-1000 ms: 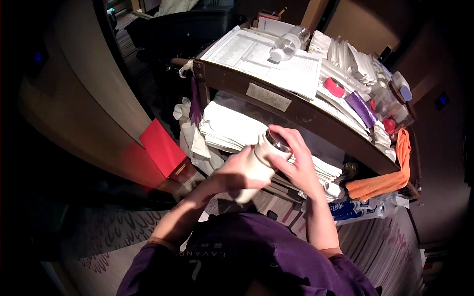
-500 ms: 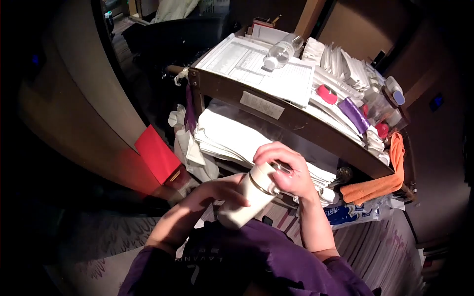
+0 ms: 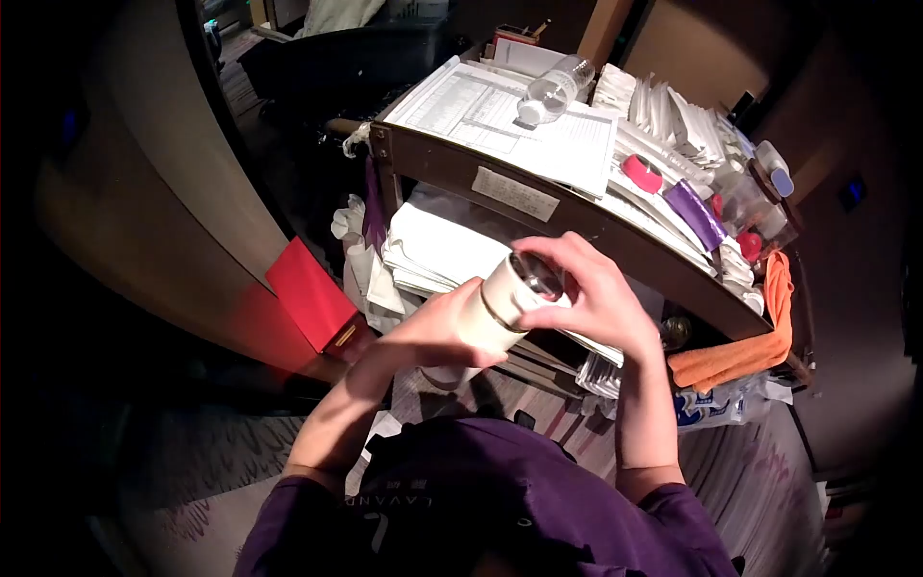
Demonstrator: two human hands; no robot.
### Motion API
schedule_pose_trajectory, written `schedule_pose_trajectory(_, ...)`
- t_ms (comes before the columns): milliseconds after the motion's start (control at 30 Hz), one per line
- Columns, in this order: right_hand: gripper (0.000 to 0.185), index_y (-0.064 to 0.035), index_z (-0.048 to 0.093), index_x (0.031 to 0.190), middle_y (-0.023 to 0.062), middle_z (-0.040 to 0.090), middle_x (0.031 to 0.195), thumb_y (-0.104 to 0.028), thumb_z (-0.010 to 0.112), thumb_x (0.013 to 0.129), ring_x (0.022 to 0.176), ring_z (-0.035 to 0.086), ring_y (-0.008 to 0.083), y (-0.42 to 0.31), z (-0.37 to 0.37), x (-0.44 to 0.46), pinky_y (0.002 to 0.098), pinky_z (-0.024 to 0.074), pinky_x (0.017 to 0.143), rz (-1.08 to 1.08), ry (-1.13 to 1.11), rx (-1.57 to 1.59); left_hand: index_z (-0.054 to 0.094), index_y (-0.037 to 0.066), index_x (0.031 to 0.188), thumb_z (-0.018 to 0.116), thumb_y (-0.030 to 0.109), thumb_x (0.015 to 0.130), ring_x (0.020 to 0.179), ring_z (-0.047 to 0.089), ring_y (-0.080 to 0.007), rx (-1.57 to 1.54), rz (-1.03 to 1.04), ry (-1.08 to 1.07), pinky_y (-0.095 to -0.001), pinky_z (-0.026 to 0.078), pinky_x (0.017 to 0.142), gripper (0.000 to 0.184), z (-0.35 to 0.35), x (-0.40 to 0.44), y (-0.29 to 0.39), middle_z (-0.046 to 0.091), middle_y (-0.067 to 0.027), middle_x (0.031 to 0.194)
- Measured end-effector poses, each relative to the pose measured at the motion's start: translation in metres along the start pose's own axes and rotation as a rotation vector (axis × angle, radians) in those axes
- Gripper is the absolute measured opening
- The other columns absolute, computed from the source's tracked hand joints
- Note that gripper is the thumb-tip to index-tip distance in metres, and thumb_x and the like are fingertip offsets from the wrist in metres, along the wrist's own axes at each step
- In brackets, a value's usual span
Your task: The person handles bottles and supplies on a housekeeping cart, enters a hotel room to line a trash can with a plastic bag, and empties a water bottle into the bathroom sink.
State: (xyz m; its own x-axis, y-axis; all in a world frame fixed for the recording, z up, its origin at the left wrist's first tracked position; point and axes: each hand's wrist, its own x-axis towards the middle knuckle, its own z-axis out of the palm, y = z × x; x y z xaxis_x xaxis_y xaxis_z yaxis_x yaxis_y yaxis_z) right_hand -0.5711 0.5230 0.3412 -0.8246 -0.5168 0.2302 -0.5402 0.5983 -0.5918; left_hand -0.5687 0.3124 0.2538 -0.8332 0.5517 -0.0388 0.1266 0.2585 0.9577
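Note:
A white insulated bottle (image 3: 490,325) is held tilted in front of my chest, with a metallic band around its upper part and a dark, shiny top facing up. My left hand (image 3: 442,332) wraps around its body from the left. At the upper end, my right hand (image 3: 601,298) grips the rim, thumb on the near side and fingers curled over the far side. Whether the upper part is a separate lid, I cannot tell. Behind the bottle, folded white towels (image 3: 433,245) lie on the lower shelf of a cart.
On the dark brown cart (image 3: 423,159) are printed sheets (image 3: 461,101), a clear plastic bottle (image 3: 556,91), packed white items and a purple packet (image 3: 694,213). An orange cloth (image 3: 726,361) hangs at its right corner. A red panel (image 3: 308,293) stands at left beside a wall.
The bottle has been raised and tipped, so its dark top now shows. My right hand has moved slightly up and right, and its fingers have shifted around the rim.

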Motion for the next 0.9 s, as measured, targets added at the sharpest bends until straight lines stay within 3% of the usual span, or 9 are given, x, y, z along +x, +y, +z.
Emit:
schedule_pose_trajectory(67,0.049,-0.0073,0.060,0.092,0.0144,0.063,0.070,-0.050,0.069,0.070,0.067,0.063,0.0319,-0.005,0.011,0.001,0.0399,0.0488,0.062,0.141,0.142,-0.261,0.044,0.002,0.117,0.079,0.028,0.058,0.099,0.058,-0.0258,0.069,-0.016,-0.013,-0.0345,0.044,0.087,0.073,-0.001,0.000,0.003,0.060,-0.0146,0.105)
schedule_pose_trajectory(167,0.039,-0.0051,0.060,0.093,0.0126,0.063,0.067,-0.041,0.064,0.077,0.067,0.064,0.0309,0.014,-0.003,0.000,0.0376,0.0491,0.063,0.277,0.096,0.037,0.043,0.002,0.119,0.078,0.030,0.058,0.102,0.057,-0.0269,0.056,0.019,-0.037,-0.0347,0.043,0.089,0.075,-0.004,0.000,-0.002,0.059,-0.0153,0.107)
schedule_pose_trajectory(300,0.056,-0.0081,0.050,0.126,0.0131,0.057,0.113,-0.027,0.071,0.077,0.102,0.057,0.0217,0.019,-0.002,0.005,0.0364,0.0481,0.077,-0.354,-0.099,0.215,0.043,0.002,0.120,0.077,0.032,0.058,0.103,0.056,-0.0256,-0.035,0.080,-0.063,-0.0346,0.043,0.090,0.076,-0.007,0.004,-0.014,0.059,-0.0145,0.106)
schedule_pose_trajectory(467,0.057,-0.0085,0.058,0.103,0.0146,0.062,0.064,-0.054,0.068,0.070,0.063,0.063,0.0365,-0.009,0.006,0.005,0.0396,0.0497,0.059,0.092,0.109,-0.342,0.044,0.003,0.116,0.077,0.028,0.057,0.100,0.056,-0.0234,-0.090,0.024,-0.081,-0.0340,0.044,0.088,0.072,-0.007,0.003,-0.004,0.059,-0.0131,0.106)
schedule_pose_trajectory(567,0.044,-0.0064,0.051,0.120,0.0060,0.058,0.057,-0.036,0.055,0.088,0.057,0.061,0.0176,0.001,-0.021,0.006,0.0296,0.0476,0.056,0.323,0.021,0.360,0.043,0.003,0.118,0.078,0.023,0.056,0.101,0.055,-0.0198,-0.069,0.001,-0.106,-0.0324,0.042,0.089,0.074,-0.010,0.006,-0.005,0.057,-0.0108,0.109)
schedule_pose_trajectory(600,0.048,-0.0059,0.044,0.130,0.0034,0.058,0.063,-0.027,0.057,0.088,0.061,0.058,0.0100,0.006,-0.026,0.006,0.0240,0.0453,0.057,0.258,0.029,0.331,0.042,0.002,0.123,0.078,0.021,0.056,0.103,0.053,-0.0176,-0.071,-0.016,-0.117,-0.0316,0.041,0.091,0.079,-0.012,0.007,-0.005,0.056,-0.0092,0.111)
schedule_pose_trajectory(667,0.076,-0.0070,0.026,0.142,0.0087,0.057,0.105,-0.020,0.068,0.080,0.096,0.055,0.0172,0.018,-0.031,0.006,0.0253,0.0462,0.076,-0.054,-0.138,0.309,0.041,0.002,0.124,0.078,0.022,0.056,0.104,0.053,-0.0181,-0.137,0.017,-0.149,-0.0312,0.041,0.092,0.080,-0.015,0.006,0.001,0.056,-0.0094,0.113)
schedule_pose_trajectory(767,0.083,-0.0054,0.040,0.135,0.0138,0.050,0.129,-0.027,0.081,0.066,0.117,0.050,0.0241,0.021,-0.017,0.014,0.0322,0.0463,0.086,-0.455,-0.232,0.128,0.043,0.002,0.122,0.078,0.028,0.055,0.103,0.054,-0.0215,-0.158,0.091,-0.203,-0.0318,0.042,0.091,0.080,-0.016,0.005,0.010,0.056,-0.0126,0.112)
schedule_pose_trajectory(900,0.070,-0.0163,0.047,0.131,0.0127,0.063,0.072,-0.042,0.072,0.072,0.064,0.063,0.0238,-0.012,-0.011,0.011,0.0338,0.0491,0.063,0.020,0.078,-0.332,0.041,0.000,0.124,0.078,0.032,0.056,0.103,0.055,-0.0238,0.056,0.056,-0.085,-0.0329,0.042,0.090,0.083,-0.017,0.008,0.012,0.056,-0.0148,0.111)
